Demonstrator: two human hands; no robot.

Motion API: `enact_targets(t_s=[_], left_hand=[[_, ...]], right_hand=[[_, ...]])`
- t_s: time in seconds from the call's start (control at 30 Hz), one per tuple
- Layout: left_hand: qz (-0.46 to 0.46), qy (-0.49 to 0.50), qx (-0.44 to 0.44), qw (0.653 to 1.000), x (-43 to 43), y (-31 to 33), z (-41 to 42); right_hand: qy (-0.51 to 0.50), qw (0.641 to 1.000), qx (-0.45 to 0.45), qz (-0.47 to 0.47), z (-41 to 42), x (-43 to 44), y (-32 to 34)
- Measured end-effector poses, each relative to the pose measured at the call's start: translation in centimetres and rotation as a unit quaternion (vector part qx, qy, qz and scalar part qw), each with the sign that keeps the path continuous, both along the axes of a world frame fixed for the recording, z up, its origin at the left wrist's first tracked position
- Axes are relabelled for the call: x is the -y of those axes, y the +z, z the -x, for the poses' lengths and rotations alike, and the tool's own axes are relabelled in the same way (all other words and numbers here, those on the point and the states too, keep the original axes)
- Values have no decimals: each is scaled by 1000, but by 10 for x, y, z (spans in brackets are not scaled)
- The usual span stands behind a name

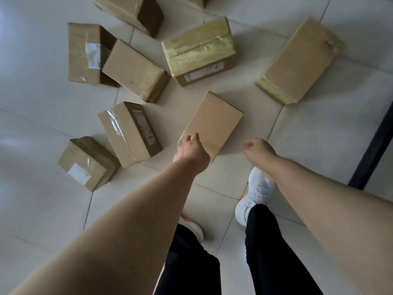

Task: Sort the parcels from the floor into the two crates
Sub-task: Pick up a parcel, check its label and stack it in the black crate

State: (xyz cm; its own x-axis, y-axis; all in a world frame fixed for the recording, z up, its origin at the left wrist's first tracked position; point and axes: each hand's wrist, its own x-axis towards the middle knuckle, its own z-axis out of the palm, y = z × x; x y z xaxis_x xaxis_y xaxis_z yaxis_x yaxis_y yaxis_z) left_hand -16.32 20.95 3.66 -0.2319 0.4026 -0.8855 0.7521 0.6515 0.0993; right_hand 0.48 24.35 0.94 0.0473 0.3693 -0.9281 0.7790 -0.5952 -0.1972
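Eight parcels show fully or mostly on the tiled floor, with the corner of a ninth cut off at the top edge. Your left hand reaches down to the plain parcel nearest your feet, its grip closed over that parcel's near-left corner, fingers on top. Your right hand hangs just beside the same parcel, fingers loosely curled and holding nothing. Two parcels farther off carry yellow-green tape; four on the left show labels. Two white shoes stand below.
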Motion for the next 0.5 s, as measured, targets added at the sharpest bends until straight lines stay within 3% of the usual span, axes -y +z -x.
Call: enact_targets(t_s=[0.23,0.5], left_hand=[[-11,-26,-11,1000,-1,-84,11],[-10,-47,8,999,15,-105,17]], right_hand=[[-176,983,-53,-8,25,0,-89],[-330,939,-91,-34,48,13,-107]])
